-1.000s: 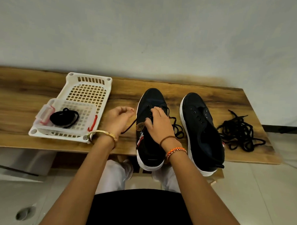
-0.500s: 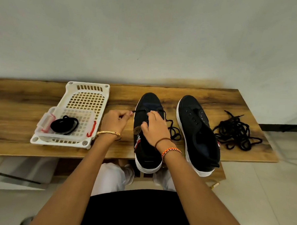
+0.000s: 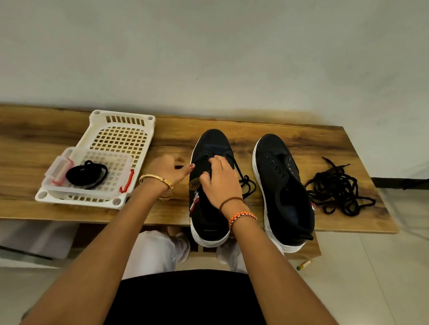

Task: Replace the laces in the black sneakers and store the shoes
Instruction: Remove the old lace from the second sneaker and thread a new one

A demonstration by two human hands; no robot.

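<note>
Black canvas sneaker with white sole at 9 o'clock: lacing begun, right hand pinching black lace; left hand grip indeterminate. Sneaker at 3 o'clock unlaced; storage pending.

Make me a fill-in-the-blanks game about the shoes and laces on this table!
1. The right hand rests on the ____ sneaker.
2. The right sneaker has ____ laces in its eyelets.
3. The tangled laces lie to the ____ of both sneakers.
4. The white basket holds a clear ____ with a coiled lace inside.

Answers: left; no; right; box
</note>
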